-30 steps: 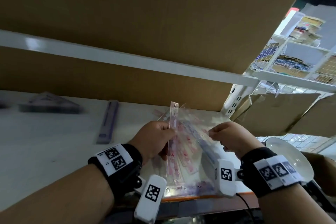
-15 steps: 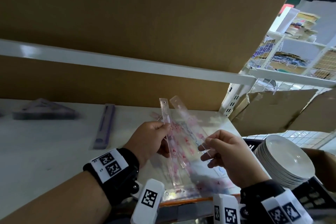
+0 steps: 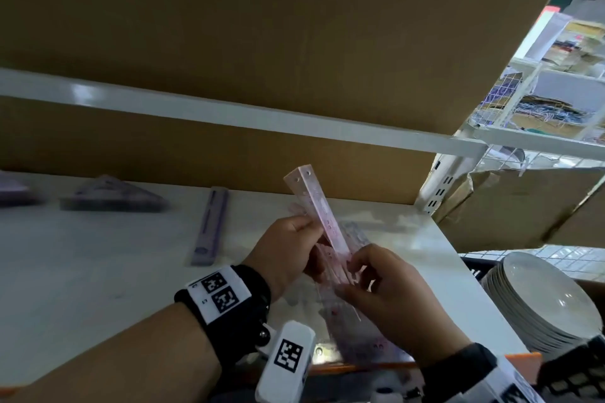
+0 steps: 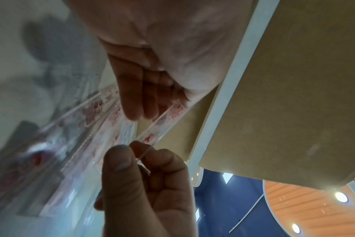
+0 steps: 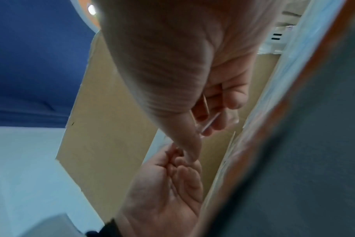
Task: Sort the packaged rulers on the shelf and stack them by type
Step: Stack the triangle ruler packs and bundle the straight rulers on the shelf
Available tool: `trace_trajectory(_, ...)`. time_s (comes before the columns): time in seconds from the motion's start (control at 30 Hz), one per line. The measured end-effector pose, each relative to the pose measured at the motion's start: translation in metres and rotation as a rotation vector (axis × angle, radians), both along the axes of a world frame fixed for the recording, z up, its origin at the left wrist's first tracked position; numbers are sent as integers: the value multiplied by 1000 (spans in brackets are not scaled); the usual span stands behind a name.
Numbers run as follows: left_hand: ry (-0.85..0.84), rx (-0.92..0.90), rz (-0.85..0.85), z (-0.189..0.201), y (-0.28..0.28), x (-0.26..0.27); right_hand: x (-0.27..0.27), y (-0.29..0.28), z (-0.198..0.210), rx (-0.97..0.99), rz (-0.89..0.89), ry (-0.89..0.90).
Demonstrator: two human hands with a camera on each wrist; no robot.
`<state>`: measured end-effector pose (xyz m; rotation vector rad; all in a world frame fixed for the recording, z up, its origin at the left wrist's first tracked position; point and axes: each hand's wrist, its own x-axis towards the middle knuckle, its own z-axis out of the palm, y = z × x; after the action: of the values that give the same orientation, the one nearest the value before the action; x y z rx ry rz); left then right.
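Clear rulers with pink print (image 3: 319, 206) stand tilted above the white shelf (image 3: 98, 271), their top end pointing up and left. My left hand (image 3: 314, 229) grips them at mid-length. My right hand (image 3: 352, 271) pinches their lower part between thumb and fingers. In the left wrist view my left fingers (image 4: 136, 102) curl over one pink ruler (image 4: 164, 123), and the right hand (image 4: 132, 154) pinches its end. More pink rulers in clear packaging (image 3: 366, 337) lie flat on the shelf beneath both hands. The right wrist view shows a thin ruler edge (image 5: 210, 122) between my right fingers.
A purple straight ruler (image 3: 209, 226) lies on the shelf left of my hands, and a stack of purple triangle rulers (image 3: 111, 196) sits farther left. Right of the shelf are white plates (image 3: 540, 304) and cardboard boxes (image 3: 523, 206). A white rail (image 3: 229, 108) runs overhead.
The two pink rulers that were fanned apart have come together into one bundle. My right hand has moved up and left, close to my left hand.
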<state>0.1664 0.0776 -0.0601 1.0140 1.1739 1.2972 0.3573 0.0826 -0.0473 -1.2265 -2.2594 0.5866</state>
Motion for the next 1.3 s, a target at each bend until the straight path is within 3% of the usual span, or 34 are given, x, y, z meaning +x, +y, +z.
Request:
trace_trajectory(0.13,60,57,-7,-1,-2,-1,-2,-1,-1,194,-43,-80)
trace_trajectory(0.33,88,204,-84,9,-11,1,-8,1,-1,153,45,-74)
trace_trajectory(0.4,212,266,-78,15,-15,1,-10,2,3,169,87,-81)
trace_trajectory(0.53,635,438,65,30,-17,-1,-18,3,14,236,125,-68)
trace_trajectory(0.67,849,497,94,40,-28,-11,-8,18,20,180,-121,-13)
trace_trajectory(0.77,852,417,44,37,-42,-25,-1,24,23,-31,-189,11)
trace_trajectory(0.87,922,356,-36,31,-49,-32,-17,11,28,-151,-28,121)
trace_trajectory(0.97,989,396,-59,30,-49,-33,-42,0,35,-26,148,29)
trace_trajectory(1.07,1008,425,-71,31,-47,-33,-55,-2,40,152,177,-73)
trace_trajectory(1.17,995,415,-95,29,-47,-37,-56,-4,39,152,210,-121)
trace_trajectory(1.23,994,425,-114,28,-47,-40,-51,-1,37,138,182,-124)
trace_trajectory(1.3,947,422,-110,24,-44,-44,-41,9,34,103,22,-152)
